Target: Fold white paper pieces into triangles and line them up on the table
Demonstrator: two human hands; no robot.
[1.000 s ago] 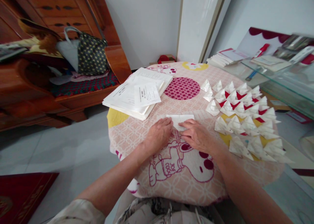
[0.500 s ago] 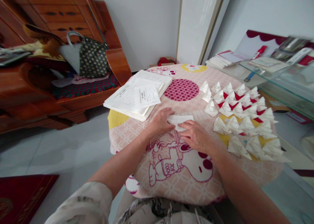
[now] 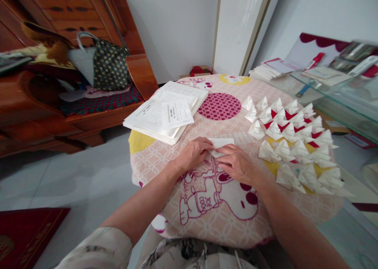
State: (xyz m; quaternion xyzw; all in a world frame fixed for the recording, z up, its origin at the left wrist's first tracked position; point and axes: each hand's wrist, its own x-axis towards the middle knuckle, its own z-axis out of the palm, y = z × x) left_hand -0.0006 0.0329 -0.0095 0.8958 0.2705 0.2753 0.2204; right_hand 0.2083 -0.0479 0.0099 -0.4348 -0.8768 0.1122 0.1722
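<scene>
A small folded sheet of white paper (image 3: 223,142) lies on the cloth-covered table between my hands. My left hand (image 3: 195,153) pinches its left end, with the fingers drawn together. On the right, my right hand (image 3: 238,163) grips the near edge, its fingers reaching across the paper; both thumbs are largely hidden. Beyond my left hand rests a stack of white printed sheets (image 3: 153,115), with a smaller printed slip (image 3: 177,113) on top. Several pointed folded-paper pieces (image 3: 285,151) stand in rows to the right of my right hand.
The round table wears a pink patterned tablecloth (image 3: 191,225). At the right, a glass shelf (image 3: 339,92) carries papers and a red marker (image 3: 315,60). A wooden bench (image 3: 141,78) on the left holds a dark patterned bag (image 3: 110,66). A red board (image 3: 29,237) lies on the floor.
My left hand has shifted slightly down and its fingers have closed in on the paper's left end. The right hand stays nearly in place. The view has moved a little.
</scene>
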